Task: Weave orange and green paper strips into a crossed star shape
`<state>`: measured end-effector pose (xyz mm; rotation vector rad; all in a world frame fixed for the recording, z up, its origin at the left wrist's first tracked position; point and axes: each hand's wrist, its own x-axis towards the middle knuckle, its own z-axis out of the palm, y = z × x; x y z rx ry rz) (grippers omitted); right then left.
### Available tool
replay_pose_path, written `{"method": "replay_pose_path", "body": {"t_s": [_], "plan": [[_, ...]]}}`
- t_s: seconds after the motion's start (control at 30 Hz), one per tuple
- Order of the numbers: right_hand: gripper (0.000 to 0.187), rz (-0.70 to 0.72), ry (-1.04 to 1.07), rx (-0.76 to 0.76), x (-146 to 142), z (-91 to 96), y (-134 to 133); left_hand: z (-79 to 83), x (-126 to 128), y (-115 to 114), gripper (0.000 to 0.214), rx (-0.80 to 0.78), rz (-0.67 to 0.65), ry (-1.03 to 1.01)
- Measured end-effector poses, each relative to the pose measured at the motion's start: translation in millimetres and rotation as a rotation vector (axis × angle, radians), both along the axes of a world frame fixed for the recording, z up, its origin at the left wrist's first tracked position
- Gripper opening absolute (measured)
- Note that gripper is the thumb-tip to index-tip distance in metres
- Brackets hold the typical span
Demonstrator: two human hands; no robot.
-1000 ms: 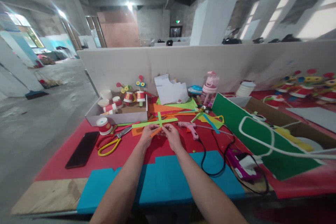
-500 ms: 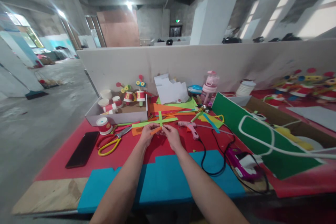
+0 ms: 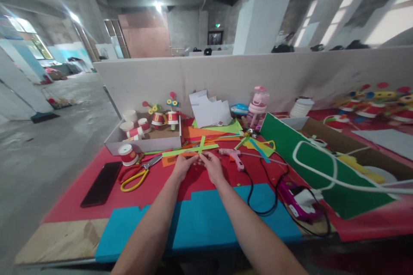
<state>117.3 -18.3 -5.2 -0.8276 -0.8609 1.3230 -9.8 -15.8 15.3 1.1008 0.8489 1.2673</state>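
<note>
Midway across the counter [image 3: 135, 193], our left hand [image 3: 182, 166] and right hand [image 3: 213, 166] meet at the green paper strip [image 3: 180, 151], which lies at twelve o'clock from both, long axis nine to three. Curled fingers [image 3: 190, 161] touch its near edge; whether they pinch it we cannot tell.

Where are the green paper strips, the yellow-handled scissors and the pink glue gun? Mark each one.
green paper strips [image 3: 180, 151], head view, on the long strip left of the crossing.
yellow-handled scissors [image 3: 151, 163], head view, on the metal blades.
pink glue gun [image 3: 230, 154], head view, on its barrel.
</note>
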Motion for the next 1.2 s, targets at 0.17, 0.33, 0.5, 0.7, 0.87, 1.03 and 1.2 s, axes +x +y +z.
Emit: {"method": "replay_pose_path", "body": {"t_s": [0.17,0.33,0.5,0.7,0.87,1.03,1.2], "plan": [[0.035,0.013,0.001,-0.022,0.1,1.0,-0.3,1.3,-0.4,0.0,0.028,-0.006,0.036,0.022],[0.034,0.008,-0.015,-0.025,0.4,0.6,0.6,3.9,-0.9,-1.5,0.026,-0.024,-0.010,0.059],[0.032,0.002,-0.107,0.020,2.4,0.7,0.6,4.5,-3.1,-1.8,0.024,0.004,0.001,0.076],[0.032,0.066,-0.053,-0.003,1.0,4.8,-2.2,2.9,-6.1,2.0,0.023,0.004,0.015,0.116],[0.034,0.097,0.020,-0.003,-1.9,5.7,-4.0,1.7,-5.0,4.0,0.028,-0.029,0.044,0.051],[0.032,0.034,-0.017,0.003,-1.2,-0.4,0.2,0.9,-5.1,4.1,0.029,-0.004,0.022,0.087],[0.030,0.038,-0.097,-0.019,0.7,-1.6,2.1,-0.9,-7.3,5.4,0.028,0.014,0.019,0.141]]}}
